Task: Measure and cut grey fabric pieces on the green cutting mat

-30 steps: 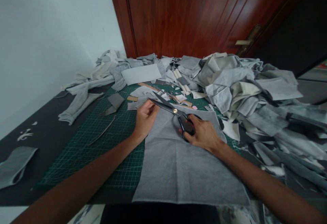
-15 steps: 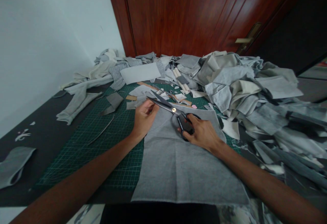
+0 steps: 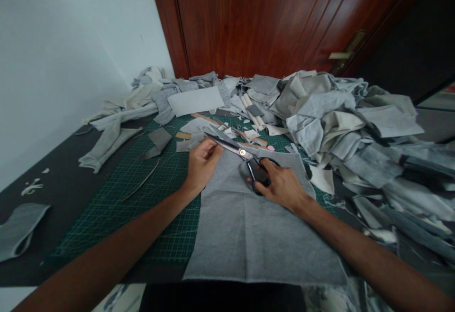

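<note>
A large grey fabric piece (image 3: 227, 236) lies over the cutting mat, its near edge along the table's front. My right hand (image 3: 284, 184) has its fingers through the black handles of a pair of scissors (image 3: 242, 152). The blades are parted and point to the far left, above the fabric's upper left corner. My left hand (image 3: 202, 164) is closed in a pinch at that corner, just below the blade tips. It grips the fabric edge, though the fingertips are partly hidden by the lower blade.
A green cutting mat (image 3: 167, 222) covers much of the dark table. Cloth scraps heap up at the right (image 3: 320, 108) and along the back. Paper bits and wooden strips lie beyond the blades. A folded grey cloth (image 3: 21, 229) is at the far left. A brown door (image 3: 249, 22) stands behind.
</note>
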A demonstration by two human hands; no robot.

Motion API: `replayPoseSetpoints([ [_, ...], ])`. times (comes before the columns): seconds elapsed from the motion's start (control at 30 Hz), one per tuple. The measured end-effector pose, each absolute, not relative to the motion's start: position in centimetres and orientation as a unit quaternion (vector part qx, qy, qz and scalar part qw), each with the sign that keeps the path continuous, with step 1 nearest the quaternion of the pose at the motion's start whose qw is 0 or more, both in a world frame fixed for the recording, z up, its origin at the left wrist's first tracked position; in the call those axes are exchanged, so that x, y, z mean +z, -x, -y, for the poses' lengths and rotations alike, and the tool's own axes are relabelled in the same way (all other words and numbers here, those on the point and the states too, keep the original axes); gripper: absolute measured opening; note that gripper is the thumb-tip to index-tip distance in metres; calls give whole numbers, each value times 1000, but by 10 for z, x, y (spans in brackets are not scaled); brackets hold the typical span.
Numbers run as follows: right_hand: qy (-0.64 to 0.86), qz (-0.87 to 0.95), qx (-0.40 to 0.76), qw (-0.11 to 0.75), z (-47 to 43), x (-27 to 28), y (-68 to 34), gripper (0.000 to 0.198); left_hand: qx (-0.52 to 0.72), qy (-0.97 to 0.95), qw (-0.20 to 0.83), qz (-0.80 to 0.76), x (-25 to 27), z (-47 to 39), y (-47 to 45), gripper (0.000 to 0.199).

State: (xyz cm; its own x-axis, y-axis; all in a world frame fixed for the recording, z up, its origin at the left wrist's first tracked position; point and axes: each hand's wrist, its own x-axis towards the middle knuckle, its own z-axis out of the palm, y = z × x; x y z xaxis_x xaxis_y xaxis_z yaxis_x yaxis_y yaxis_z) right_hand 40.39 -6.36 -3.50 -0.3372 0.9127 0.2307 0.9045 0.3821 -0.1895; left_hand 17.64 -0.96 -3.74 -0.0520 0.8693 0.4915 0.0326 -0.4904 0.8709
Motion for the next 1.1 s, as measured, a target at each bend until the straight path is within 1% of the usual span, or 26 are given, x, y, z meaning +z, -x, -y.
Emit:
replayPoseSetpoints([
  [0.27,556,821,8,129,63,-33,-404,28,618,-597,349,-374,-39,9,-176,17],
  [0.47,550,825,-2,128,63,-34,-405,30,614,-599,345,-381,-39,9,-176,15],
  [0.63,545,828,-1,133,64,-36,-405,25,615,-610,324,-380,-38,9,-176,14],
  [0.73,545,826,11,144,63,-36,-405,22,616,-607,318,-389,-36,10,-178,17],
  [0.83,549,815,25,182,59,-35,-410,21,621,-598,318,-394,-35,11,-179,19],
  [0.9,555,803,31,216,55,-34,-414,25,627,-589,322,-397,-35,11,-179,21],
  [0.97,554,796,24,242,52,-32,-418,33,628,-574,332,-406,-35,10,-179,23],
  [1.03,547,799,9,248,51,-31,-421,39,625,-554,355,-420,-36,10,-179,22],
  [1.1,538,810,1,233,51,-29,-421,39,621,-532,388,-425,-37,9,-179,20],
])
